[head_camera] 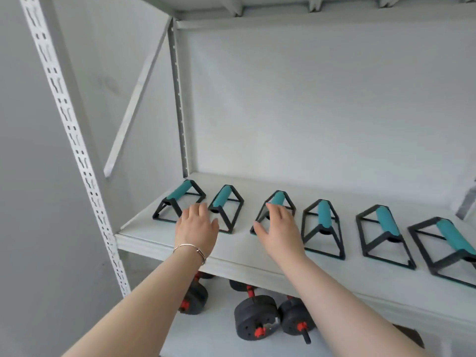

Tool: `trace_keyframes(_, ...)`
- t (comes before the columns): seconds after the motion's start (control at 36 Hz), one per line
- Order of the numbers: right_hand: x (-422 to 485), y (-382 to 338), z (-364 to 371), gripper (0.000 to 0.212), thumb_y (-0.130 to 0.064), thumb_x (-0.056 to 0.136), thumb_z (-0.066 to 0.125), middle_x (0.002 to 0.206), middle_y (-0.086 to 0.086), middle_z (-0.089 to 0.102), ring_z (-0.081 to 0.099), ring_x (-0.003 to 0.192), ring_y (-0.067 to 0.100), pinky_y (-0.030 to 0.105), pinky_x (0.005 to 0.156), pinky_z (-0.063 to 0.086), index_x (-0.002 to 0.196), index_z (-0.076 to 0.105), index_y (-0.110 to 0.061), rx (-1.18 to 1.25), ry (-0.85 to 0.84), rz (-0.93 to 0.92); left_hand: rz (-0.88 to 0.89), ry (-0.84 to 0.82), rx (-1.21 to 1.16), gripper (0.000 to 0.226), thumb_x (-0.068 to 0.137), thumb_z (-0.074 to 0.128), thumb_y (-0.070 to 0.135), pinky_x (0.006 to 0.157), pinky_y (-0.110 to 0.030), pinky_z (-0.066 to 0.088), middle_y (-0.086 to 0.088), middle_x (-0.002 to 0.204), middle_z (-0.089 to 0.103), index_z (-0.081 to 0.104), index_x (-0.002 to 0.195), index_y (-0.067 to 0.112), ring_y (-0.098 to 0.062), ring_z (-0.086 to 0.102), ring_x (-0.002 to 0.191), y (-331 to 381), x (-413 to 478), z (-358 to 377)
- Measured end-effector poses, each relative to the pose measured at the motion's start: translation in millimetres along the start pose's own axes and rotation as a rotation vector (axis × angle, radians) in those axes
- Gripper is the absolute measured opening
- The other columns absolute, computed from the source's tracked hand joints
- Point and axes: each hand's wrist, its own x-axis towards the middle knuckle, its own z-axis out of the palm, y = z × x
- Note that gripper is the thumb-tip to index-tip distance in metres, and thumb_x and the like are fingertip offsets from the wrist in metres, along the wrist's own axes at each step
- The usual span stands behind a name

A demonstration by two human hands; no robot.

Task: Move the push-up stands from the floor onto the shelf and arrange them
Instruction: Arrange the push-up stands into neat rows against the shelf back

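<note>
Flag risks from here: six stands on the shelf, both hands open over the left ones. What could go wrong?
1. The right hand overlaps the third stand; a careless nudge could skew it out of line with the row.
2. The left hand sits between the first stand and second stand, so it could bump either.
3. The rightmost stand sits nearest the shelf front edge; a knock could drop it toward the dumbbells below.

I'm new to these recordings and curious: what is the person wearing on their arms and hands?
Both forearms are bare, with no sleeves in view and no gloves. The left hand has a thin metallic bracelet around its wrist. The right hand and its wrist carry nothing.
</note>
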Motion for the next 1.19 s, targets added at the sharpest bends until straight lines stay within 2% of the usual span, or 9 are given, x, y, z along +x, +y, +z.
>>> trace_keyframes(0.19, 80.0, -58.5, 80.2, 0.060, -0.044, 0.094, 0.053, 0.139, 0.008, 0.047, 0.045, 0.126, 0.029, 0.039, 0.104, 0.041, 0.143, 0.040, -0.013, 0.032, -0.034, 0.081, 0.033, -0.025, 0.030, 0.044, 0.093, 0.043, 0.039, 0.098, -0.040, 0.039, -0.009, 0.129, 0.050, 0.044, 0.127, 0.012, -0.030, 0.043, 0.120, -81.2, 90.5, 23.9)
trace_keyframes(0.31, 121.3, -80.8, 115.3, 0.063, -0.048, 0.093, 0.054, 0.137, 0.008, 0.047, 0.047, 0.122, 0.029, 0.039, 0.095, 0.047, 0.143, 0.039, -0.014, 0.059, -0.056, 0.208, 0.052, -0.079, 0.052, 0.045, 0.093, 0.042, 0.041, 0.102, -0.038, 0.036, -0.007, 0.132, 0.046, 0.039, 0.129, 0.014, -0.028, 0.039, 0.125, -106.5, 139.8, 39.7)
trace_keyframes(0.56, 179.1, -92.4, 165.2, 0.091, -0.062, 0.080, 0.063, 0.132, 0.014, 0.046, 0.053, 0.115, 0.032, 0.041, 0.089, 0.051, 0.144, 0.023, -0.011, 0.070, -0.224, 0.546, -0.055, -0.332, 0.008, 0.057, 0.092, 0.045, 0.036, 0.067, -0.035, 0.041, -0.006, 0.125, 0.040, 0.022, 0.140, 0.015, -0.029, 0.056, 0.100, -128.8, 208.7, 66.8)
trace_keyframes(0.64, 190.1, -89.6, 168.6, 0.093, -0.058, 0.076, 0.070, 0.123, 0.013, 0.054, 0.060, 0.100, 0.031, 0.039, 0.078, 0.055, 0.141, 0.021, -0.013, 0.103, -0.259, 0.621, -0.065, -0.405, -0.033, 0.064, 0.092, 0.048, 0.041, 0.064, -0.035, 0.042, -0.008, 0.123, 0.043, 0.018, 0.141, 0.014, -0.030, 0.060, 0.097, -132.7, 219.0, 77.4)
trace_keyframes(0.75, 201.3, -83.1, 171.4, 0.088, -0.045, 0.074, 0.077, 0.107, 0.008, 0.054, 0.058, 0.084, 0.025, 0.035, 0.069, 0.051, 0.137, 0.025, -0.013, 0.108, -0.280, 0.658, -0.079, -0.489, -0.041, 0.076, 0.088, 0.057, 0.047, 0.071, -0.039, 0.047, -0.012, 0.126, 0.048, 0.017, 0.142, 0.010, -0.031, 0.059, 0.104, -135.2, 228.1, 84.6)
trace_keyframes(0.81, 205.4, -78.9, 170.8, 0.079, -0.041, 0.074, 0.077, 0.098, 0.005, 0.054, 0.058, 0.075, 0.022, 0.033, 0.061, 0.047, 0.130, 0.029, -0.013, 0.090, -0.290, 0.669, -0.071, -0.503, -0.025, 0.071, 0.089, 0.057, 0.048, 0.072, -0.038, 0.047, -0.012, 0.122, 0.050, 0.024, 0.137, 0.007, -0.030, 0.060, 0.102, -138.7, 232.8, 86.2)
trace_keyframes(0.94, 222.2, -71.7, 156.6, 0.057, -0.034, 0.077, 0.074, 0.101, 0.009, 0.058, 0.067, 0.075, 0.028, 0.032, 0.055, 0.048, 0.115, 0.039, -0.009, -0.001, -0.317, 0.607, 0.010, -0.515, 0.014, 0.042, 0.094, 0.050, 0.044, 0.068, -0.034, 0.042, -0.008, 0.108, 0.056, 0.042, 0.117, 0.010, -0.025, 0.057, 0.089, -147.5, 252.4, 84.7)
trace_keyframes(1.06, 247.9, -63.2, 138.1, 0.045, -0.031, 0.079, 0.070, 0.100, 0.009, 0.061, 0.070, 0.072, 0.029, 0.042, 0.069, 0.059, 0.111, 0.045, -0.012, -0.049, -0.314, 0.502, 0.097, -0.491, 0.058, 0.034, 0.095, 0.047, 0.039, 0.071, -0.037, 0.047, -0.007, 0.106, 0.057, 0.042, 0.117, 0.013, -0.027, 0.060, 0.090, -149.9, 274.0, 85.4)
trace_keyframes(1.19, 289.5, -38.8, 118.9, 0.040, -0.028, 0.082, 0.069, 0.110, 0.004, 0.062, 0.055, 0.088, 0.022, 0.035, 0.074, 0.048, 0.118, 0.051, -0.022, -0.231, -0.290, 0.288, 0.193, -0.410, 0.098, 0.031, 0.094, 0.048, 0.033, 0.084, -0.040, 0.041, -0.001, 0.109, 0.057, 0.042, 0.124, 0.025, -0.025, 0.056, 0.097, -144.2, 305.3, 92.4)
